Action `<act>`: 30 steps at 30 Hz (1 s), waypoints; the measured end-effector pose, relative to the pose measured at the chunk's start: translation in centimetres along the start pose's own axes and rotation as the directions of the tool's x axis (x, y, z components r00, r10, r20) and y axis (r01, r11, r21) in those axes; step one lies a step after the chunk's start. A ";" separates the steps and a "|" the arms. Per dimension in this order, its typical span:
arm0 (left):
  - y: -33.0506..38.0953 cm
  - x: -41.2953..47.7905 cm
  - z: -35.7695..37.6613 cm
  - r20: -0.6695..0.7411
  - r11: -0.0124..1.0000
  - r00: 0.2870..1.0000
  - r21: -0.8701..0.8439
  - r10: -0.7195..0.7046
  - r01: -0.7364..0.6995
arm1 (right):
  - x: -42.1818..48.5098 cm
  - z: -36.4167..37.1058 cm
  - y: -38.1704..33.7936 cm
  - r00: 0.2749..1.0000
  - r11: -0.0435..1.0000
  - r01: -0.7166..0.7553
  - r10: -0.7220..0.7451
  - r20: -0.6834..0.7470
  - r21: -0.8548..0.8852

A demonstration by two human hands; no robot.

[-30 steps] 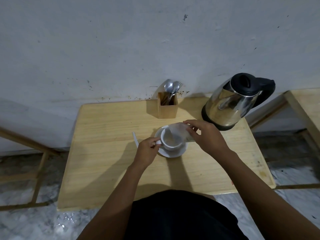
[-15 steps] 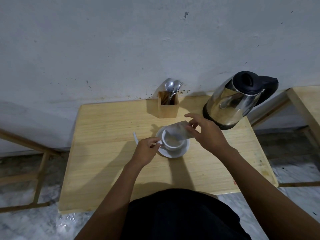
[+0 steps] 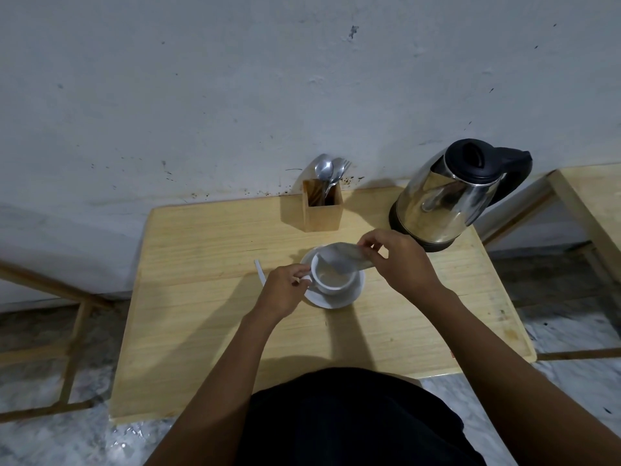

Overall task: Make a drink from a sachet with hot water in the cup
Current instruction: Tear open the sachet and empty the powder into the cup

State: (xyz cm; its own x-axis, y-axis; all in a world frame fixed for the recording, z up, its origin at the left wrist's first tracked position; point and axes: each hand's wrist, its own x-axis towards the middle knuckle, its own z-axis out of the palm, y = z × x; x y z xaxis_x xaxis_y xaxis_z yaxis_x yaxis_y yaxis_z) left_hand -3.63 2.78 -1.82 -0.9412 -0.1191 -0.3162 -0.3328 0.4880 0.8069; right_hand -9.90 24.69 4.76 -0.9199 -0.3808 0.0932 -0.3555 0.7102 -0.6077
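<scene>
On the tabletop (image 3: 201, 317) our left grip (image 3: 284, 290) steadies the cup (image 3: 332, 277), right grip (image 3: 400, 260) tips the sachet (image 3: 346, 260) in; kettle (image 3: 447, 196) at two o'clock awaits pouring.

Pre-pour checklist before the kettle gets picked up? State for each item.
1. Sachet tipped over cup: ok, right hand pinches it at the rim.
2. Sachet fully emptied: cannot tell.
3. Cup steadied: ok, left hand on the handle.
4. Cup seated on saucer: ok.
5. Kettle close to the right hand: ok, upright behind it, lid shut.
6. Right hand free for the kettle: not ok, its grip is on the sachet.
</scene>
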 end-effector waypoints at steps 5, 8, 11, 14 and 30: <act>0.2 -0.1 0.0 -0.003 0.999 1.000 -0.045 -0.008 0.008 | 0.1 0.0 0.0 0.999 0.999 0.024 -0.025 -0.025 -0.028; 1.2 0.1 0.1 -0.090 0.997 0.992 0.005 0.083 -0.083 | 0.3 -0.2 -0.2 0.998 0.998 0.056 -0.056 -0.016 -0.017; 2.2 0.9 0.2 -0.122 0.984 0.977 0.011 0.177 -0.177 | 0.5 -0.1 -0.5 0.994 0.994 0.106 -0.106 0.019 -0.014; 2.6 1.8 0.6 -0.150 0.976 0.964 0.041 0.219 -0.215 | 0.6 -0.3 -0.8 0.996 0.996 0.090 -0.090 0.017 0.004; 2.6 2.2 1.0 -0.206 0.976 0.956 -0.022 0.210 -0.219 | 0.6 -1.0 -0.2 1.000 0.999 -0.010 0.010 0.019 -0.032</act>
State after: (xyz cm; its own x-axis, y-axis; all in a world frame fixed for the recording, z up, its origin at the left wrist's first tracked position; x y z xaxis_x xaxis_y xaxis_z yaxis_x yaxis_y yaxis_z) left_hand -6.53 4.65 -0.96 -0.9814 -0.1894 -0.0304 -0.1201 0.4833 0.8672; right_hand -10.58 24.93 5.70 -0.9203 -0.3844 0.0720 -0.3515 0.7323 -0.5832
